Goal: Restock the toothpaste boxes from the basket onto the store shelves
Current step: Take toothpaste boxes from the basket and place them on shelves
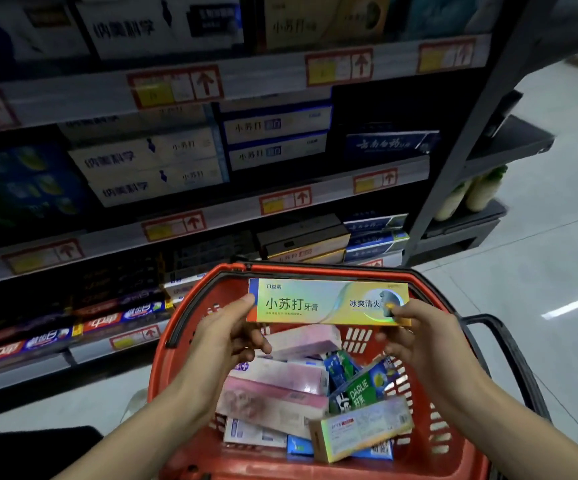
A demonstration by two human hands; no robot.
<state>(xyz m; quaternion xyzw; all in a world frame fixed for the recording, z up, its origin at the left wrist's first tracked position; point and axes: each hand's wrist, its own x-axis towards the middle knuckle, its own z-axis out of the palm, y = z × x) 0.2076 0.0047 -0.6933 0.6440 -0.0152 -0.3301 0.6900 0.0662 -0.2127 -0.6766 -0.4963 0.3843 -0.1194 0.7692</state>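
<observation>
Nearest me, the red basket (158, 372) holds loose toothpaste boxes (277, 400). Above it my left hand (226, 336) and right hand (415, 336) pinch the ends of a level yellow-green toothpaste box (315, 303), thumbs on its face, fingers curled beneath. Beyond stand the stocked shelves (280, 199).

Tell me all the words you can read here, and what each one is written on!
"口益清", "小苏打牙膏", "冰爽清火": held toothpaste box
"DARLIE": green box in the basket
"纳美科学": white boxes on the middle shelf
"小苏打": blue-edged boxes beside them
"云南白药": dark blue box, slightly blurred
Numbers on price tags: too blurred to read
Print on other basket boxes: too small to read
</observation>
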